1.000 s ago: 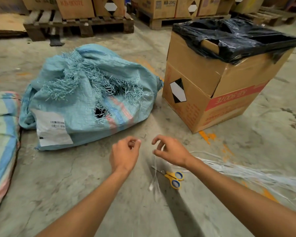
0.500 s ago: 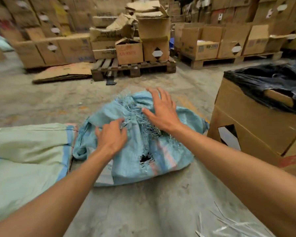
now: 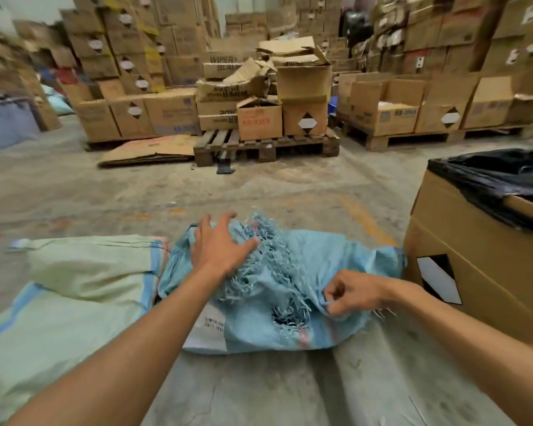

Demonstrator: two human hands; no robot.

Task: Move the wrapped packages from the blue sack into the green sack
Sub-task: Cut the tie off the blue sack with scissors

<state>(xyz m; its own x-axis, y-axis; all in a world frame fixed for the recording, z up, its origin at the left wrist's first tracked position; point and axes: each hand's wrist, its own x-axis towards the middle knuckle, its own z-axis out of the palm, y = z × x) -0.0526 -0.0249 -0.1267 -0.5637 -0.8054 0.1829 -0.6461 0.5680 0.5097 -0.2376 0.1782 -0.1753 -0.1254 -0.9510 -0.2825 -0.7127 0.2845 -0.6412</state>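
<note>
The blue sack point(image 3: 290, 290) was laid on the floor, the green sack point(image 3: 74, 290) touching on its left. Its frayed mouth was pinched by the right hand point(image 3: 351, 295) to be opened, and held down by the flat, open left hand point(image 3: 219, 250). No packages were seen.

The blue sack point(image 3: 305, 272) is pale turquoise, with pink and darker blue stripes along its near edge (and a white label printed in black); the green sack point(image 3: 74, 296) on the left is mint with blue and pink bands; the brown carton point(image 3: 474, 272) on the right carries a black-and-white diamond under a black liner point(image 3: 490, 179).
</note>
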